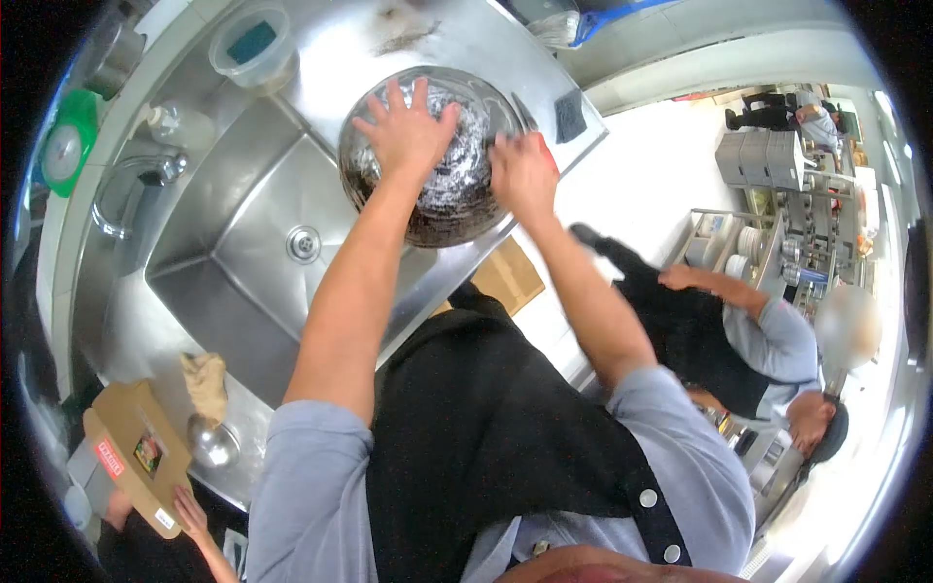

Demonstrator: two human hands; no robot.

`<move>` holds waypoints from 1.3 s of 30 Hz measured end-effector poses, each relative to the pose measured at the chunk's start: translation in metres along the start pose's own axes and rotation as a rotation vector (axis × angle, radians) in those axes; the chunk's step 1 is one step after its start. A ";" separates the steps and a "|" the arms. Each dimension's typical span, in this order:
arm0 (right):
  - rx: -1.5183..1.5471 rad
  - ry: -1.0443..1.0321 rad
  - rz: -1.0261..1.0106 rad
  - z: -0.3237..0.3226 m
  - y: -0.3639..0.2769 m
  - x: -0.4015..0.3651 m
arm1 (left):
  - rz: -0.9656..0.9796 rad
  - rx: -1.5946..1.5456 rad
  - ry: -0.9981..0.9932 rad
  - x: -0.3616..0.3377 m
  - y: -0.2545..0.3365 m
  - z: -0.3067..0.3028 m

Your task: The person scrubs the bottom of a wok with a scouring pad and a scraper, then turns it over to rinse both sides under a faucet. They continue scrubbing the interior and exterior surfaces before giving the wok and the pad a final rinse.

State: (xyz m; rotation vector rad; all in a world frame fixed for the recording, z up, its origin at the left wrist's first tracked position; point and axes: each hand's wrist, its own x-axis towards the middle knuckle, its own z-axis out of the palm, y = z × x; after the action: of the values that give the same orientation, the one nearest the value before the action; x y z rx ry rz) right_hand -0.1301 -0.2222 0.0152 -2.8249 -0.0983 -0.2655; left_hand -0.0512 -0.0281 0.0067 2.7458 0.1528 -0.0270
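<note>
A large round metal pan or lid [452, 209], dark with whitish suds on its surface, lies on the steel counter to the right of the sink. My left hand [406, 131] rests on it with the fingers spread. At its right side is my right hand [525, 175], blurred by motion, with the fingers curled; something red shows beside them, too small to name. What the right hand grips is hidden. A dark scouring pad [570, 117] lies on the counter beyond the right hand.
The steel sink [233, 233] has a drain. A plastic tub [251, 49] holds a green pad. A faucet [136, 180] and green scale [68, 146] stand left. One person holds a cardboard box [141, 447] lower left; another person [729, 330] stands right. A brush [559, 29] lies at top.
</note>
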 end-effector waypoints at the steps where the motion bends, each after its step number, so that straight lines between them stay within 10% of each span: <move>1: 0.049 -0.008 0.020 -0.009 -0.011 -0.035 | -0.010 -0.002 -0.008 0.002 0.001 -0.002; 10: -0.040 -0.123 -0.137 0.000 0.018 0.092 | 0.003 -0.035 0.002 0.001 0.000 -0.002; 16: 0.168 -0.034 -0.050 -0.016 0.028 -0.033 | -0.030 -0.034 0.006 0.000 0.004 -0.003; 22: 0.102 -0.263 -0.115 0.008 0.057 0.126 | -0.040 -0.003 0.043 0.002 0.005 0.001; 25: 0.317 0.056 -0.247 -0.002 0.069 0.027 | -0.046 -0.005 0.084 0.003 0.005 0.008; 33: 0.239 -0.605 -0.411 0.032 0.038 0.223 | -0.009 0.069 0.188 0.002 0.005 0.011; 39: 0.428 -0.256 -0.362 -0.014 0.113 0.067 | -0.016 0.074 0.172 0.000 0.009 0.003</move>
State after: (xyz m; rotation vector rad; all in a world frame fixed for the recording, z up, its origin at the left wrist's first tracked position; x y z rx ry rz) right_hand -0.0561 -0.3319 0.0086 -2.3832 -0.6441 0.0418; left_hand -0.0503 -0.0377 0.0074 2.8189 0.2247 0.2042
